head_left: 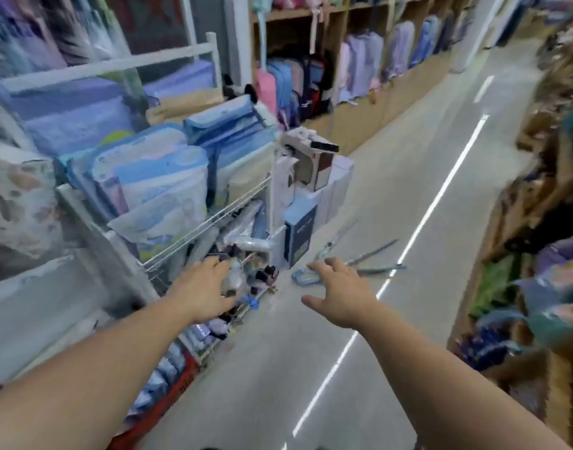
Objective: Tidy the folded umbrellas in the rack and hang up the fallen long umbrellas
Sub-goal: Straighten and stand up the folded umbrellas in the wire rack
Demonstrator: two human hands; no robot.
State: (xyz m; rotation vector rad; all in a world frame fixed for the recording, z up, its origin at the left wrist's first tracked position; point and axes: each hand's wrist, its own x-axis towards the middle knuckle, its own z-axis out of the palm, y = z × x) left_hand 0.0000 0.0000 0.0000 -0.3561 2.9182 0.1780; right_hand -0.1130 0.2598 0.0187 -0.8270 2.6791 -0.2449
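Note:
Several long umbrellas (373,254) lie fallen on the grey shop floor, their thin shafts pointing toward the aisle. A blue curved handle (306,277) lies just left of my right hand (342,292), which hovers above it with fingers spread and nothing in it. My left hand (207,289) reaches over the low wire rack (194,237), fingers apart, above a jumble of folded umbrellas (243,277) and their handles. Whether it touches them is unclear because of blur.
Packaged bedding (155,183) fills the wire shelf above the rack. Stacked boxes (314,177) stand at the rack's far end. Backpacks (288,86) line wooden shelves at the back. Goods crowd the right side (538,241). The grey floor aisle (311,352) runs between them.

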